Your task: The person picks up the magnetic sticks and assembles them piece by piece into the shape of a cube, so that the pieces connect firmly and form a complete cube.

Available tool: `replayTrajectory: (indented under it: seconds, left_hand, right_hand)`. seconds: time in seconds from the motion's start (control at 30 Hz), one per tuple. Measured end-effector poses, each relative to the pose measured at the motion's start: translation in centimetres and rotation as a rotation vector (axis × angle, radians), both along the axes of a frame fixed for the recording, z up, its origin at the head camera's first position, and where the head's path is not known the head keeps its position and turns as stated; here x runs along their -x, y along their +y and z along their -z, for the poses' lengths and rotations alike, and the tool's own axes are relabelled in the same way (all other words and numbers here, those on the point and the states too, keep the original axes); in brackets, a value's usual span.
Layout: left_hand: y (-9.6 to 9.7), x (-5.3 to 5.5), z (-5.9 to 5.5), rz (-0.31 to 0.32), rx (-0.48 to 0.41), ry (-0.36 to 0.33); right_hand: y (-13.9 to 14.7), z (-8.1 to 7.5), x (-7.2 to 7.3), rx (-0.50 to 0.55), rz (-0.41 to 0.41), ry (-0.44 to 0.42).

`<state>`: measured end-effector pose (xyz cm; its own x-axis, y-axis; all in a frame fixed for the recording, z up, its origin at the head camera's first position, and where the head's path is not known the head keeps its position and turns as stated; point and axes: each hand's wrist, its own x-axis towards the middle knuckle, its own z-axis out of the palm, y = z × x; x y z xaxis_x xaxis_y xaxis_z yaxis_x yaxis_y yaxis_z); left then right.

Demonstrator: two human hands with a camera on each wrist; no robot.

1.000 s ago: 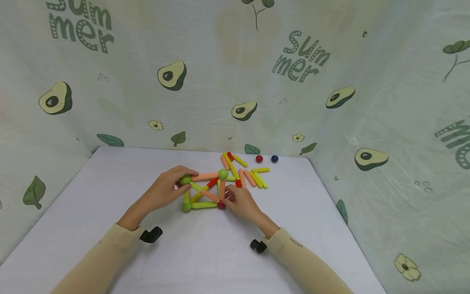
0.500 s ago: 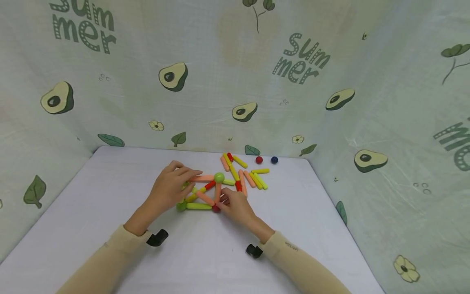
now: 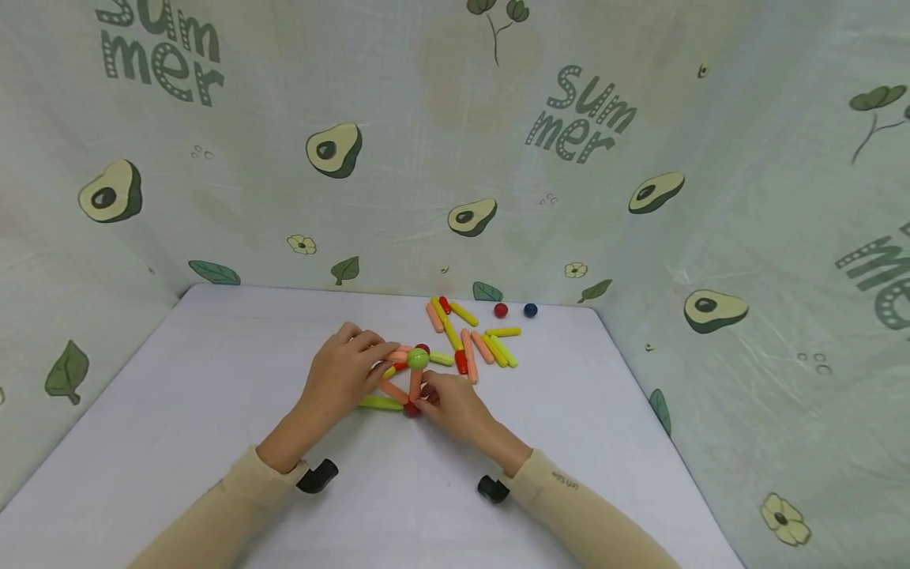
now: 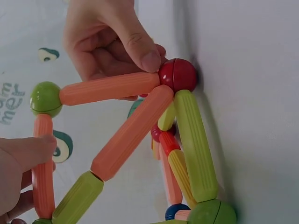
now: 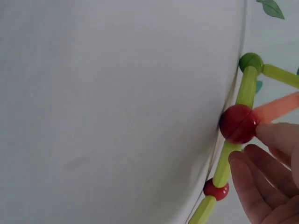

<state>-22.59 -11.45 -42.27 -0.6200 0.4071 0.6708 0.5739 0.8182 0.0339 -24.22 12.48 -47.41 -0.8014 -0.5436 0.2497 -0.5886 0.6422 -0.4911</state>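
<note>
A frame of magnetic sticks and balls stands on the table between the hands. My left hand [image 3: 348,370] is at its upper left, and in the left wrist view its thumb and fingers pinch an orange stick [image 4: 44,182] below a green ball [image 4: 46,99]. My right hand [image 3: 458,407] holds the near lower corner, thumb and fingertips at the red ball [image 5: 239,123]. From that ball run an upright orange stick [image 4: 110,88], a two-part orange and lime diagonal [image 4: 133,133] and a lime stick [image 4: 196,144]. In the head view my left hand hides the frame's left side.
Behind the frame lie several loose sticks: orange [image 3: 482,348], yellow [image 3: 464,314], lime [image 3: 502,352] and red [image 3: 461,362]. A loose red ball [image 3: 501,310] and a dark blue ball [image 3: 530,310] sit near the table's back edge. Printed cloth [image 3: 398,197] hangs behind.
The frame has turned, its near red ball and upper green ball shifting left and toward me. My left hand has moved right along the top, covering the left corners; my right hand has followed the red ball.
</note>
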Motion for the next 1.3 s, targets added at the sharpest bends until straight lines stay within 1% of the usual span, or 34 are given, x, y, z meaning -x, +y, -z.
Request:
replayTrajectory:
  seconds: [0.07, 0.17, 0.27, 0.37, 0.47, 0.53, 0.63, 0.77, 0.93, 1.13, 1.3]
  left_hand:
    - [0.0, 0.0, 0.1, 0.014, -0.014, 0.011]
    - [-0.2, 0.1, 0.3, 0.029, -0.019, 0.017]
    - [-0.2, 0.1, 0.5, 0.03, -0.021, 0.016]
    - [-0.2, -0.2, 0.6, 0.021, -0.04, 0.008]
    - [0.1, -0.6, 0.6, 0.014, -0.076, -0.009]
    - [0.3, -0.8, 0.7, 0.008, -0.105, -0.019]
    - [0.7, -1.1, 0.9, 0.001, -0.15, -0.036]
    - [1.2, -1.3, 1.1, -0.003, -0.186, -0.041]
    - [1.2, -1.2, 1.2, 0.006, -0.184, -0.052]
    - [0.8, -0.7, 1.5, 0.01, -0.165, -0.088]
    - [0.2, -0.1, 1.7, 0.033, -0.139, -0.113]
  right_hand:
    - [0.5, -0.5, 0.4, -0.035, -0.012, -0.013]
    - [1.3, -1.4, 1.5, -0.114, -0.015, -0.015]
    - [1.6, -2.4, 3.1, -0.192, -0.031, -0.008]
    - [1.3, -2.9, 4.7, -0.261, -0.077, -0.023]
    - [0.7, -3.0, 6.0, -0.333, -0.126, -0.04]
    - [0.4, -2.9, 6.7, -0.378, -0.142, -0.049]
    - [0.1, -2.5, 7.4, -0.422, -0.133, -0.06]
    - [0.0, -2.0, 7.9, -0.43, -0.102, -0.057]
    - [0.3, -1.7, 7.9, -0.426, -0.069, -0.005]
    - [0.5, -1.6, 7.0, -0.431, -0.021, 0.039]
    - [0.2, -1.3, 6.2, -0.449, 0.036, 0.071]
